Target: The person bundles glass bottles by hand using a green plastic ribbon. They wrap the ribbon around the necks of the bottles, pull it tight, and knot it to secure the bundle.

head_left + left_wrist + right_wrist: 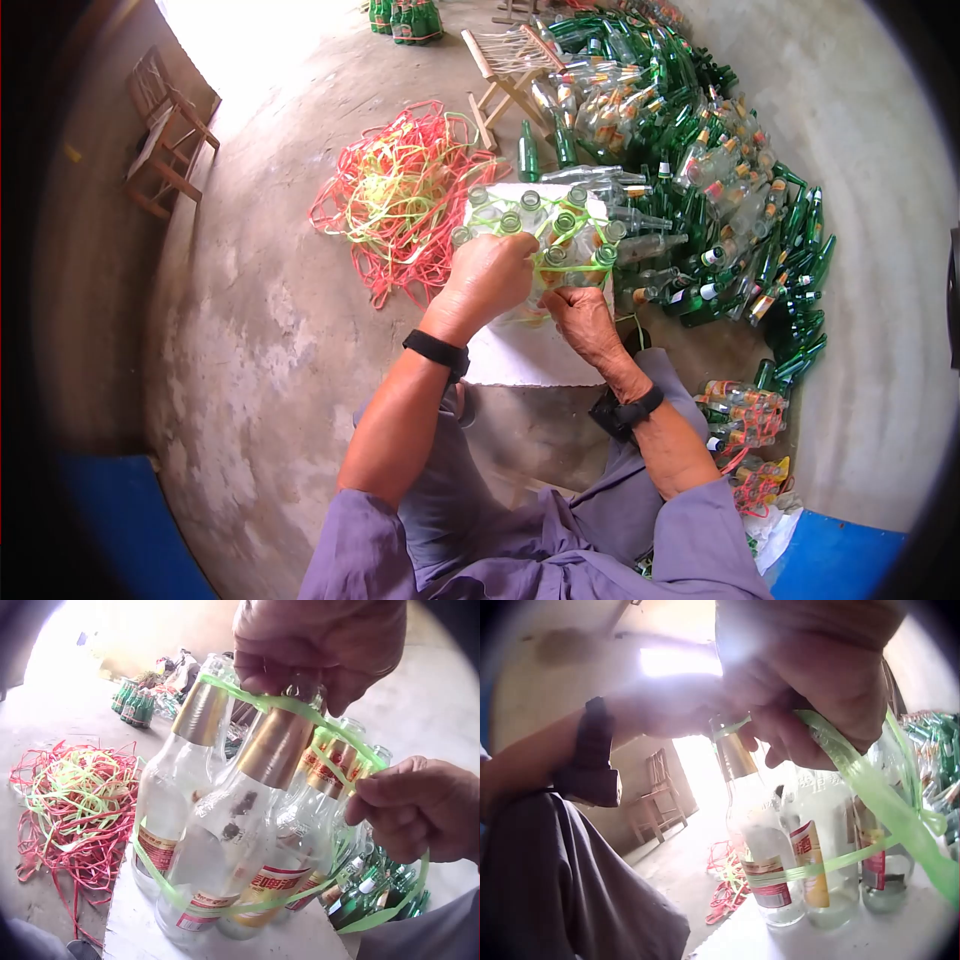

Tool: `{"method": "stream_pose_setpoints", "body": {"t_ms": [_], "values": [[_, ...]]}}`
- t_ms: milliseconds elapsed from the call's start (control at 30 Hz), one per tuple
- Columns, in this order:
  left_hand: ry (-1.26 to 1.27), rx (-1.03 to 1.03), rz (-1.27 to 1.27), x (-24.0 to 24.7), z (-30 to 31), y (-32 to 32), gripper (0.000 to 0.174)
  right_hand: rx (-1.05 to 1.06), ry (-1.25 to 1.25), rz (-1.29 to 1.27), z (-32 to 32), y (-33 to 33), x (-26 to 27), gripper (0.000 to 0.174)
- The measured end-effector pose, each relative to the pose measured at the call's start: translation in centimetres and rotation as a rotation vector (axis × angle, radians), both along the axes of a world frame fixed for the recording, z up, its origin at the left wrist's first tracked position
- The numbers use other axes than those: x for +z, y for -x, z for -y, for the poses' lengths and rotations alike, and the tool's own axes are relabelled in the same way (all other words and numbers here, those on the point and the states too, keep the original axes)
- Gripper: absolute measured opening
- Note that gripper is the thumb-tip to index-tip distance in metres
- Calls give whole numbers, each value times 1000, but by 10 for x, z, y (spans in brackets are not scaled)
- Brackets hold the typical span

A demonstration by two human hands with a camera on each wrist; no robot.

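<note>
A cluster of clear glass bottles (214,840) with gold necks and red-and-white labels stands upright on a white block (520,362). Green plastic strap (889,814) runs round the bottles low down and again about their necks. My left hand (490,280) is over the near bottles, its thumb and fingers gripping a bottle at its neck, right by the strap. Close beside it, my right hand (420,806) pinches a length of the strap between thumb and fingers. A loose part of the strap hangs below the right hand in the left wrist view.
Left of the block lies a tangled heap of red and green strap (400,190). Loose green and clear bottles (700,200) pile up along the right wall. A small wooden stool (515,65) stands beyond the block, and a wooden chair (165,135) at the left wall.
</note>
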State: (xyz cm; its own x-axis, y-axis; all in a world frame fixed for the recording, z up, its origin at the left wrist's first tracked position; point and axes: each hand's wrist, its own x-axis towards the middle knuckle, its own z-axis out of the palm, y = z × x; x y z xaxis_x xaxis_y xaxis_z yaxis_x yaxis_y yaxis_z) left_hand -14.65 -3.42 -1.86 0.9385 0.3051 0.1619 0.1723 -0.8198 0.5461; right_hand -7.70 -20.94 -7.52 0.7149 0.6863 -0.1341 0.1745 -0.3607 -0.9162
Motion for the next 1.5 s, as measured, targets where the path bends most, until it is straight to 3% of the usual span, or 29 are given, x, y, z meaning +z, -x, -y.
{"method": "stream_pose_setpoints", "body": {"t_ms": [67, 167, 267, 433, 633, 767, 833, 933, 1167, 1300, 1367, 1500], "values": [[-32, 4, -14, -1, 2, -4, 18, -86, -75, -218, -3, 2, 2, 28], [-31, 35, -66, -2, 4, -12, 17, -98, -188, -278, -10, 5, 6, 26], [53, 25, -48, -8, 5, -18, 18, -51, -126, -105, -13, 6, 5, 24], [398, 92, 87, -10, 9, -24, 24, -31, -90, -85, -16, 11, -1, 27], [479, 219, 183, -11, 14, -30, 26, -27, -47, -104, -19, 7, -1, 30], [545, 155, 264, -22, 7, -34, 23, -16, -65, -208, -18, 6, -10, 31], [553, 97, 223, -7, 5, -28, 15, -34, -112, -237, -17, 9, -9, 28], [675, 10, 226, 5, 1, -17, 17, -25, -151, -244, -13, 9, -4, 28], [231, -40, 452, 26, -5, 14, 20, -14, -72, -183, 7, -2, -18, 29], [240, 98, 286, 15, -15, 36, 20, 39, 49, -96, 22, -2, -9, 29], [223, 125, 160, 13, -18, 42, 20, 224, 118, 61, 31, -2, 4, 27], [235, 93, 28, 8, -30, 49, 25, 178, 308, -98, 42, -3, 0, 26]]}}
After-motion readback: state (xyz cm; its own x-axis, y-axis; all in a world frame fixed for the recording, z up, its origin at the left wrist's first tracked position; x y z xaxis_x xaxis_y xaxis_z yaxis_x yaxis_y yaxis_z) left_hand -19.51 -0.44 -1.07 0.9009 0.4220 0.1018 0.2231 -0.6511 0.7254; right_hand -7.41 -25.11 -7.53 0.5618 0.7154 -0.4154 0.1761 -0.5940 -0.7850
